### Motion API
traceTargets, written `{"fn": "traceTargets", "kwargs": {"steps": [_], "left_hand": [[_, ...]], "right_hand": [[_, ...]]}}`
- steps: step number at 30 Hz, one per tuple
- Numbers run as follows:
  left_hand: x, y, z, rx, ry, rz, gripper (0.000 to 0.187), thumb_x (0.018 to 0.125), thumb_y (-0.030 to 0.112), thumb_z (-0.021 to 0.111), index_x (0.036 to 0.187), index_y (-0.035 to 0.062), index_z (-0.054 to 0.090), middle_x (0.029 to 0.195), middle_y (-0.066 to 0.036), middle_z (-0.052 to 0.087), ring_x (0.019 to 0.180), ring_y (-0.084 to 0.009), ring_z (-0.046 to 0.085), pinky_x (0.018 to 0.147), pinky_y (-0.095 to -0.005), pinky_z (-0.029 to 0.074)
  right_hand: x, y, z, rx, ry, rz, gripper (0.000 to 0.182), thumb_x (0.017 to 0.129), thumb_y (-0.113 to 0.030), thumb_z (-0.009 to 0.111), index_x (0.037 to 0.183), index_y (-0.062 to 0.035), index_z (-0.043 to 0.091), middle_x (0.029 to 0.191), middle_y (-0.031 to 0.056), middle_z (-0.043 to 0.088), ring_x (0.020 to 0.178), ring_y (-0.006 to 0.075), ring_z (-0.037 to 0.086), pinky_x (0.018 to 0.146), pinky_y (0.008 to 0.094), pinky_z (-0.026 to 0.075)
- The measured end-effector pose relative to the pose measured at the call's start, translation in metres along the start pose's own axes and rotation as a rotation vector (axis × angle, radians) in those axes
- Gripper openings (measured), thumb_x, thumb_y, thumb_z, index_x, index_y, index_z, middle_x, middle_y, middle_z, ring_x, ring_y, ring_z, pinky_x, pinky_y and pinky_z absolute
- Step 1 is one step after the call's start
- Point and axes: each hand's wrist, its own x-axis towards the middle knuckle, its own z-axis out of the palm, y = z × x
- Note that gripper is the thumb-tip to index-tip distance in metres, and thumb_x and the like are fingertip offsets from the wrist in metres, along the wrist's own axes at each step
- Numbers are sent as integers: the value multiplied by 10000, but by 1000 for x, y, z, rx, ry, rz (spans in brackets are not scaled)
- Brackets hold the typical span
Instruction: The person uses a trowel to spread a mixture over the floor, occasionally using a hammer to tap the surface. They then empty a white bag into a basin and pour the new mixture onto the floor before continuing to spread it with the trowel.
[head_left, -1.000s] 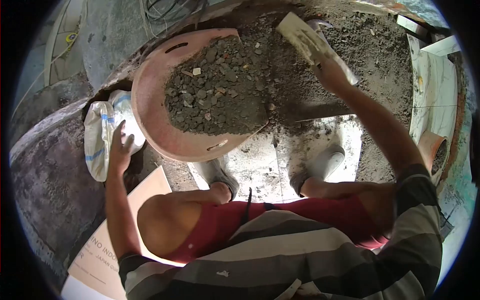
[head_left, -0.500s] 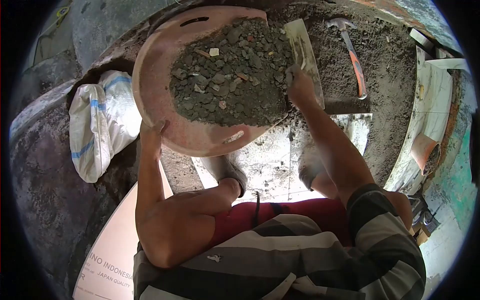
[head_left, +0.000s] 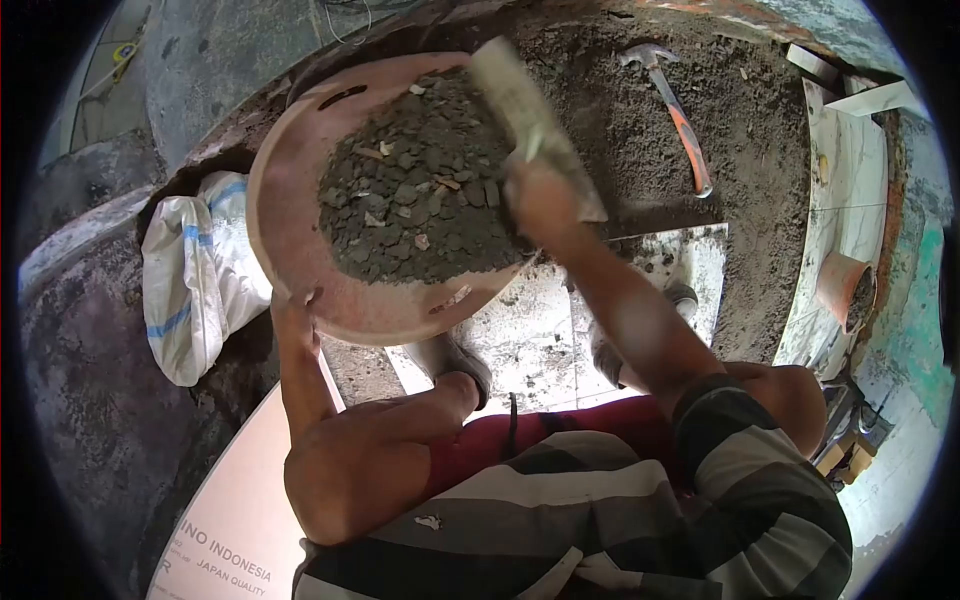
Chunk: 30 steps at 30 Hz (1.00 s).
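A round reddish tub point(head_left: 285, 210) is tilted and holds a heap of dark soil and rubble point(head_left: 410, 190). At its lower left rim my left hand point(head_left: 296, 312) is closed, gripping the edge. My right hand point(head_left: 543, 200) is wrapped round the handle of a flat rectangular trowel point(head_left: 525, 105). The trowel's long blade is slightly blurred and lies along the tub's right side, over the edge of the soil.
A claw hammer point(head_left: 683, 130) with an orange handle lies on loose soil at the right. White sacks point(head_left: 185, 270) stand left of the tub. Pale tiles point(head_left: 540, 340) lie under my feet. A clay-coloured pot point(head_left: 843, 285) is at the far right.
My right hand and the trowel have moved left, and the blade has tilted further. The tub has shifted left and slightly down, with my left hand still on its rim.
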Motion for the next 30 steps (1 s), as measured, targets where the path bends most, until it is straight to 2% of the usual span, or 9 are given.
{"fn": "traceTargets", "kwargs": {"steps": [2,5,13,17,21,23,26,28,30], "left_hand": [[-5,-8,-13,-39,26,-28,601,792,43,530,1369,40,360,1208,-135,487,1017,-284,558,874,-456,511],[-10,1,-6,-60,48,-6,597,779,34,546,1352,28,380,1193,-123,500,990,-276,561,857,-432,508],[0,-6,-9,-19,12,27,580,766,-8,557,1330,1,421,1225,-94,507,1037,-237,541,890,-367,483],[-6,0,-6,-43,-16,-3,586,803,14,557,1365,-1,387,1291,-103,477,1086,-238,534,912,-365,476],[-4,2,-7,-15,21,-33,602,836,39,559,1398,-1,345,1327,-112,451,1122,-239,525,935,-367,463],[3,-3,-9,-22,-4,28,635,849,86,584,1417,-3,317,1351,-129,416,1146,-242,517,983,-382,429],[-13,50,22,180,168,37,663,855,137,614,1426,1,306,1335,-168,451,1167,-296,517,1020,-412,391],[20,44,12,872,504,738,634,844,160,641,1393,3,367,1281,-219,510,1183,-352,504,1031,-429,371],[33,80,23,897,379,973,575,823,170,664,1334,11,454,1252,-232,541,1204,-387,479,1037,-439,359]], "right_hand": [[21,34,-11,306,47,275,202,937,-177,455,1070,-49,537,848,203,634,827,352,655,702,468,517],[37,63,16,86,131,180,203,936,-178,440,1056,-41,529,828,214,628,825,371,650,727,486,510],[-21,-24,46,126,70,-49,148,882,-122,518,1005,-48,482,887,236,588,796,407,637,692,488,524],[-39,-34,38,-11,-105,-316,165,894,-154,531,1031,-72,489,894,207,586,769,347,651,632,446,546],[-23,-28,0,132,-427,-237,236,873,-135,571,1106,-113,599,930,142,615,755,302,631,717,403,536],[-5,6,0,-25,18,-359,259,872,-126,582,1128,-111,620,920,140,625,779,268,626,767,392,524],[22,38,-28,106,-15,59,300,873,-154,588,1170,-111,590,975,163,641,871,278,619,809,414,506],[23,48,-44,-74,91,134,345,887,-192,575,1218,-102,543,999,189,633,907,311,616,824,453,491],[17,68,-32,-290,422,18,403,910,-243,555,1263,-64,481,1030,226,617,956,343,615,833,501,473]]}}
